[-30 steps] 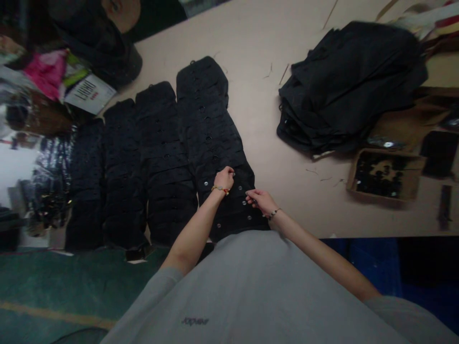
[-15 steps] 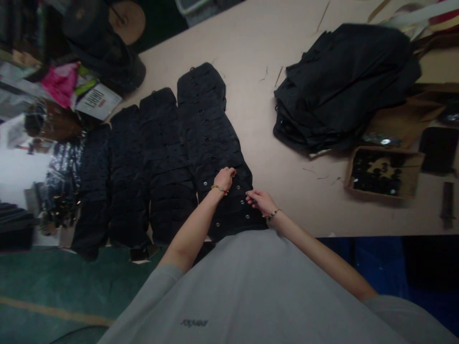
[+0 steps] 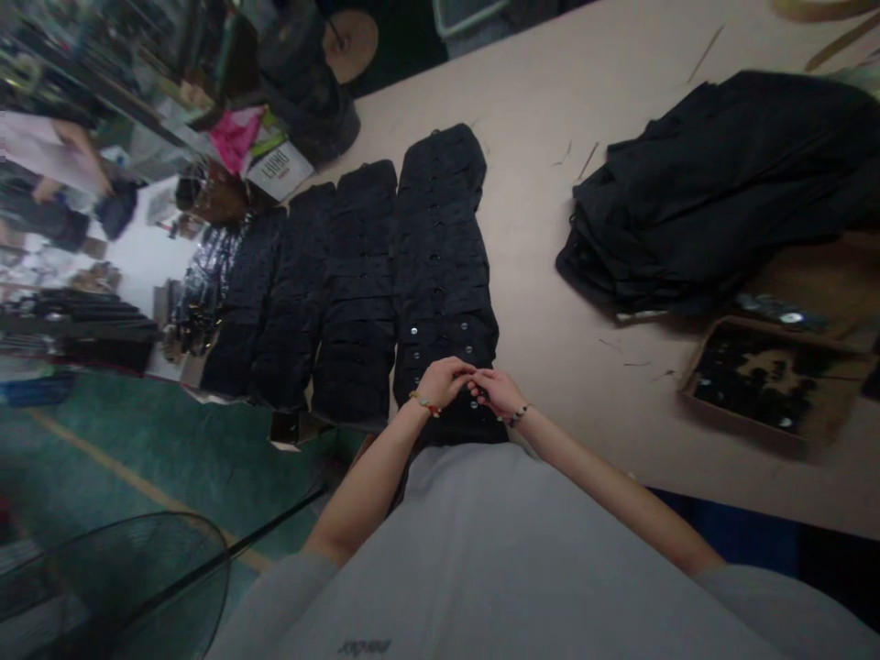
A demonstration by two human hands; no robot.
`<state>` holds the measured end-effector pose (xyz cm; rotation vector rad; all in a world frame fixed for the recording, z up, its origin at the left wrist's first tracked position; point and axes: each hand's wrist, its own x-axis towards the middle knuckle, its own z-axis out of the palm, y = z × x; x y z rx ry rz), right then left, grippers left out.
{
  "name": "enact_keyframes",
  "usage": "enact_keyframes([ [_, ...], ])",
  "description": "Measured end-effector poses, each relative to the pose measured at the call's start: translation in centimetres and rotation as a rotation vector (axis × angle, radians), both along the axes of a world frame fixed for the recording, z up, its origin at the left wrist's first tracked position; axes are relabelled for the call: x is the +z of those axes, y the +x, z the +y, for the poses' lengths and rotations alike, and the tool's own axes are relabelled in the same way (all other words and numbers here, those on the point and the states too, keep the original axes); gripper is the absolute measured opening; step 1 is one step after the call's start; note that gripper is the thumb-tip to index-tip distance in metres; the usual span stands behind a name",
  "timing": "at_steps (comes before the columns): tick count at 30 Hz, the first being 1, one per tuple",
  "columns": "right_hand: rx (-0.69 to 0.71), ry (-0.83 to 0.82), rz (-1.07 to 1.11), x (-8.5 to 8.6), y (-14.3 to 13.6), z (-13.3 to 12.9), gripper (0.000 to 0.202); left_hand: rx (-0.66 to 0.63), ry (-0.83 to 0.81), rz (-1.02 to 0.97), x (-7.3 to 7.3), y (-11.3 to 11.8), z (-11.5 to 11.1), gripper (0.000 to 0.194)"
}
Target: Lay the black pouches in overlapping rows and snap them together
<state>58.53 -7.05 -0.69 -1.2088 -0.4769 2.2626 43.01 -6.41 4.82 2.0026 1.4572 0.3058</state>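
Observation:
My left hand (image 3: 445, 379) and my right hand (image 3: 499, 392) meet fingertip to fingertip over the near end of a black fabric piece (image 3: 444, 247). Both hands are closed in a pinch. Whatever sits between the fingers is too small and dark to name. Silver snap-like discs (image 3: 464, 327) dot the fabric around the hands, and small dark rings run up its middle. Several similar black pieces (image 3: 357, 284) lie side by side to the left.
A heap of black fabric (image 3: 715, 183) lies on the table (image 3: 529, 229) at the right. In front of it stands a cardboard box (image 3: 756, 376) of small black parts. A fan (image 3: 116, 587) is at lower left; another person's arm (image 3: 86, 151) shows far left.
My left hand has come back toward me and right, so it now meets my right hand. The view has swung left, bringing the fan and another person into sight.

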Motion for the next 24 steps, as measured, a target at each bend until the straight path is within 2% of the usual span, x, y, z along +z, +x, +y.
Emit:
enact_keyframes([
  [3, -0.028, -0.005, 0.062, 0.5, -0.4, -0.3, 0.017, 0.022, 0.010, 0.072, -0.1, -0.6, 0.1, 0.018],
  [6, -0.091, -0.034, 0.061, 1.0, -0.7, -0.1, 0.012, 0.057, 0.003, 0.082, -0.6, -2.3, 1.4, 0.017],
  [8, -0.130, -0.061, 0.047, 1.3, -0.8, 0.1, 0.013, 0.207, 0.009, 0.070, -1.0, -4.5, 3.2, 0.018],
  [11, -0.155, -0.072, -0.003, 1.6, -0.7, 0.4, 0.020, 0.507, 0.007, 0.101, -1.9, -8.9, 7.2, 0.019],
  [13, -0.167, -0.070, -0.062, 1.7, -0.6, 0.5, 0.022, 0.577, -0.029, 0.141, -2.7, -11.4, 10.1, 0.019],
  [15, -0.189, -0.081, -0.131, 1.6, -0.8, 0.5, 0.020, 0.550, -0.072, 0.164, -3.8, -13.1, 12.5, 0.019],
  [18, -0.216, -0.104, -0.210, 1.5, -1.8, 0.3, 0.013, 0.487, -0.109, 0.183, -5.5, -14.1, 14.7, 0.017],
  [21, -0.218, -0.099, -0.268, 1.1, -3.3, 0.0, 0.009, 0.458, -0.116, 0.184, -6.5, -14.5, 15.5, 0.017],
  [24, -0.211, -0.104, -0.317, 0.6, -4.9, 0.0, 0.010, 0.412, -0.131, 0.184, -6.7, -15.0, 15.8, 0.017],
])
